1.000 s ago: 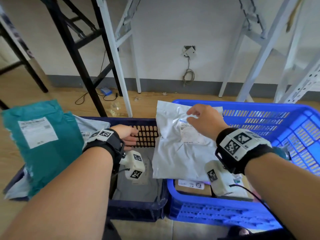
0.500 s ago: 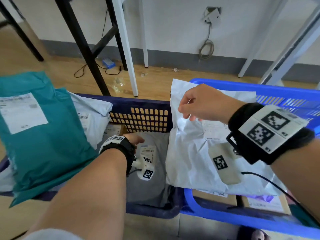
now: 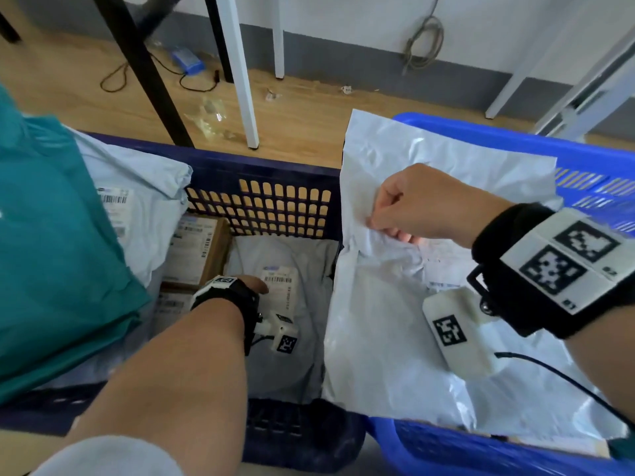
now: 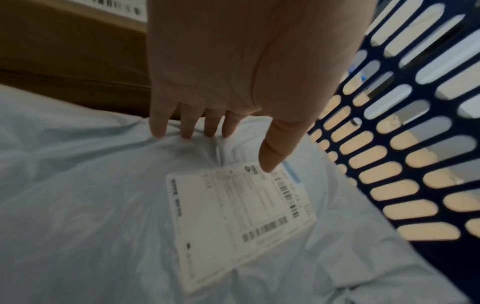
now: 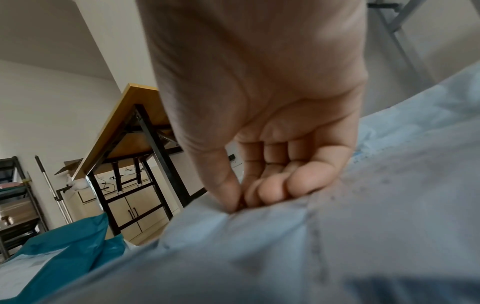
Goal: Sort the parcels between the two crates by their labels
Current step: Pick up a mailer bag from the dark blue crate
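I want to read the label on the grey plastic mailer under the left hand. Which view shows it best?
The left wrist view: the white label on the grey plastic mailer fills the middle, though blurred. The head view shows it small beside the left hand. The right wrist view misses it.

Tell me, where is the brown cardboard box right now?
In the head view the brown cardboard box sits inside the dark blue crate, on its left side, between the pale parcel under the teal bag and the grey parcel the left hand touches.

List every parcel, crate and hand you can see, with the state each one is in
right hand: pinches white mailer.
white mailer: held up over bright blue crate.
left hand: fingertips on grey mailer.
grey mailer: flat in dark blue crate, label up.
teal mailer: draped over dark blue crate's left side.
bright blue crate: holds parcels.
dark blue crate: holds parcels.
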Available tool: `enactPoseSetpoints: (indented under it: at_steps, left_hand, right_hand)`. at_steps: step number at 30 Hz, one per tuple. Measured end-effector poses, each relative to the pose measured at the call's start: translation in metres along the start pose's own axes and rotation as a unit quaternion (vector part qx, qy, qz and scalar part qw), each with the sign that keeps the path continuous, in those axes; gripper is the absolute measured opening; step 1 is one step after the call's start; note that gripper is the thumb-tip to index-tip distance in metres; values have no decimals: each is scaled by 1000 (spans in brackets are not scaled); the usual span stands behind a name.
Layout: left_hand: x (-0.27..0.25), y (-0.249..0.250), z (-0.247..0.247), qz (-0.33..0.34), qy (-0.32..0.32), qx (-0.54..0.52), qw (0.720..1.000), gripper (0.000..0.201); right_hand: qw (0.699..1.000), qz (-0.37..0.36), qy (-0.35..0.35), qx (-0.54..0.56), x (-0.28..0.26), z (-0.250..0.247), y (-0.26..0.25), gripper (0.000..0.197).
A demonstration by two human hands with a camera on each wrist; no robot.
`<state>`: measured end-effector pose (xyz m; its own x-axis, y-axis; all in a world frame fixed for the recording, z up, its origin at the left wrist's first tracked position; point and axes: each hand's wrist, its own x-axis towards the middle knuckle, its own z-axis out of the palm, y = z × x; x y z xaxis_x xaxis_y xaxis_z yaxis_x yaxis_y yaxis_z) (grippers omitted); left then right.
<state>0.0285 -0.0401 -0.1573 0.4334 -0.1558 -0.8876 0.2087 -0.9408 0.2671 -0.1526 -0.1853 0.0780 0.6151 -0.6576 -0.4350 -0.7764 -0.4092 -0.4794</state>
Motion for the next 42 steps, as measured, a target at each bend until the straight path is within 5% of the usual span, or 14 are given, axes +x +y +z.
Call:
enactPoseSetpoints:
  at_steps: [11,18,20,24,30,38,42]
  left_hand:
    - [26,-1,-5,-18,-64,-9,998,53]
    - [137,-2,10,5,22,133,991,125]
    - [93,11,7,16,32,139,990,127]
    - [-21,27,-4,49,17,137,989,79]
    - [-98,23,-40,105,106,120,981,77]
    - [-213,8,-90,217,139,24,966,25]
    - [-251,-14,-122,226,154,-86,958,56]
  right_hand:
    - [999,10,39,19,1,6,3,15]
    - [999,6,39,19,3,5,5,12]
    - [999,3,38,19,2,5,5,12]
    - [999,-6,40,15,-3,7,6,11]
    - [999,-25,38,-10,-20,6,3,14]
    - [989,-111,97,-7,-73,-10,-26,13]
    - [988,-117,98,39,-99,-10,-42,15]
